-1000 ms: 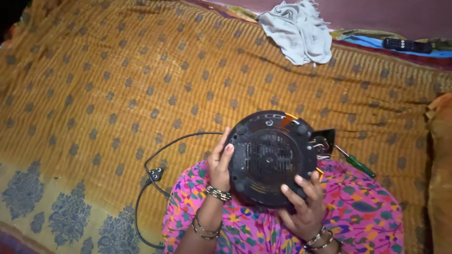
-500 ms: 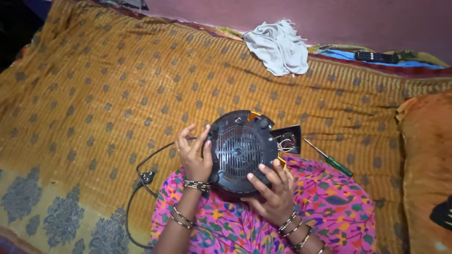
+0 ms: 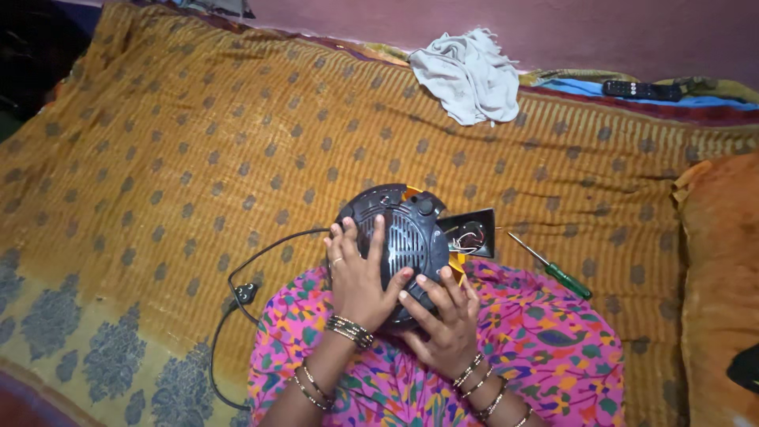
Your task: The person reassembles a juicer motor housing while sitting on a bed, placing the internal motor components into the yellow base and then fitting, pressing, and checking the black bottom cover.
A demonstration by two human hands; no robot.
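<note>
A round black appliance (image 3: 403,229) with a slotted grille rests on my lap, its underside facing up. My left hand (image 3: 360,277) lies flat across the grille, fingers spread over its left half. My right hand (image 3: 443,320) grips the lower right rim from below. A small black box part with loose wires (image 3: 473,234) sticks out at the appliance's right side. Its black power cord (image 3: 237,292) trails off to the left over the bedspread.
A green-handled screwdriver (image 3: 553,269) lies on the orange patterned bedspread (image 3: 198,158) just right of the appliance. A crumpled white cloth (image 3: 468,75) and a black remote (image 3: 642,89) sit by the far wall. An orange pillow (image 3: 719,277) is at the right.
My left hand slid from the appliance's left edge onto its grille. My right hand shifted lower on the rim. The view moved, so the appliance sits nearer the middle.
</note>
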